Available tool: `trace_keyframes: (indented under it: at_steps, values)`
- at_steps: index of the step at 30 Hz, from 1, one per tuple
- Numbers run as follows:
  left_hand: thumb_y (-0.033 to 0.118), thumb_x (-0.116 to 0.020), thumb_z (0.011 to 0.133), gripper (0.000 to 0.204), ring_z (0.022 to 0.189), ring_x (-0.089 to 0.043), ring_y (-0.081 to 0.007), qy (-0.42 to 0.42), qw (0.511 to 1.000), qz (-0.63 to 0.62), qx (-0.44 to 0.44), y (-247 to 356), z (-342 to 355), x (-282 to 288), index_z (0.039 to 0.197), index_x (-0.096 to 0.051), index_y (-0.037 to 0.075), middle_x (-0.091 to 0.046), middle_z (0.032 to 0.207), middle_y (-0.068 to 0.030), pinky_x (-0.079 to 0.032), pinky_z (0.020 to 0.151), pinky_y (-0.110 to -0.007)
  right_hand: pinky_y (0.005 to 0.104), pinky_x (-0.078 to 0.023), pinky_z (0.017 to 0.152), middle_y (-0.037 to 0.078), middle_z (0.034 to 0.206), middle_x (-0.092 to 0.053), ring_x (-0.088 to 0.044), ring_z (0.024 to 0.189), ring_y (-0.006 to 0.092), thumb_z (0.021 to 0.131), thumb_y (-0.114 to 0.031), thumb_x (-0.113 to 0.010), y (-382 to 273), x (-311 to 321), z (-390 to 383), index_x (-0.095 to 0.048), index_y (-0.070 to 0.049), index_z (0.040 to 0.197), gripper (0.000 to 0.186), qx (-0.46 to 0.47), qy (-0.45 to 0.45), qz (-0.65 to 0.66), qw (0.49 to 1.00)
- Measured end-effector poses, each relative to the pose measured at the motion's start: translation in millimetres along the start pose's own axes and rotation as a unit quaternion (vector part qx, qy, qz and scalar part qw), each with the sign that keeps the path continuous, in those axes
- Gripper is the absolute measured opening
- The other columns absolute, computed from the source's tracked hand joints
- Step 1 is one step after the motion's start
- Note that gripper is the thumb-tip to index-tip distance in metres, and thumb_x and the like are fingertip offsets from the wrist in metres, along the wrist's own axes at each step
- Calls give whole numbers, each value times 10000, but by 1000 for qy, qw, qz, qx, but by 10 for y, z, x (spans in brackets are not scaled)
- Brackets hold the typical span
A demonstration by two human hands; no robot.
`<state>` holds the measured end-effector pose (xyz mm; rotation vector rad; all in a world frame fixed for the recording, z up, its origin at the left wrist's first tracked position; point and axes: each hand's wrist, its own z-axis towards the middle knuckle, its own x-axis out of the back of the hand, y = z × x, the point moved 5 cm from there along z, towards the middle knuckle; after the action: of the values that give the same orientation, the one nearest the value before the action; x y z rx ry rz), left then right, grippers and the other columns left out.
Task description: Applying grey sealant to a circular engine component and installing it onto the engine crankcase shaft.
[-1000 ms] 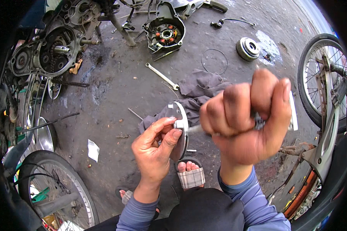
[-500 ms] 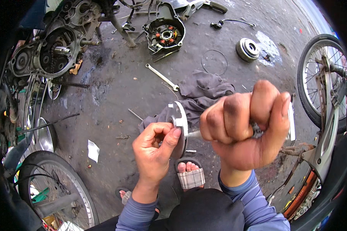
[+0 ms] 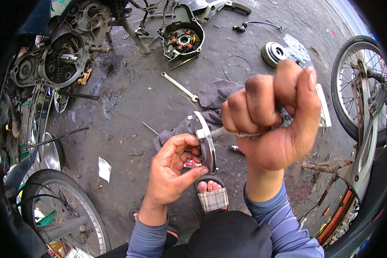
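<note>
Metal disc (image 3: 208, 150) in loose pinch of left hand (image 3: 169, 170), right hand (image 3: 271, 122) beside it, tight around a pale shaft (image 3: 219, 132)

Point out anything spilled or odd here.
Dark stains beside the opened engine may be spilled fluid, and a pale patch by the round metal part stands out against the grey ground. A finger of the right hand looks smudged.

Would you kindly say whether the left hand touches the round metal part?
Touching: the head view shows the left hand holding the round metal part with thumb and fingers.
</note>
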<state>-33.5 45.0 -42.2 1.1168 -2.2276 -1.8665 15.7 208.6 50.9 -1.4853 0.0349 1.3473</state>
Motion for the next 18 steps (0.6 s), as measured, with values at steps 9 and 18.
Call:
trace_keyframes:
  at_steps: [9,18]
  values:
    - [-183,-651,743,445,1000,-547,-129,-28,998,16,-53,-51,-39,-11,1139,-561,-2,-529,1161,-65,-483,855,-275,256,-149,374,-61,499,-228,-131,402,62,1037,-400,-271,68,14,-22,-291,-179,699,405,-19,22,-2,1000]
    - [-184,-664,731,561,957,-530,-110,-3,1000,-27,-13,-42,-36,10,1263,-554,-44,-524,1195,-64,-494,820,-253,253,-155,369,-56,490,-240,-138,396,63,1040,-413,-257,35,-52,-83,-290,-174,703,415,-39,-13,-17,999]
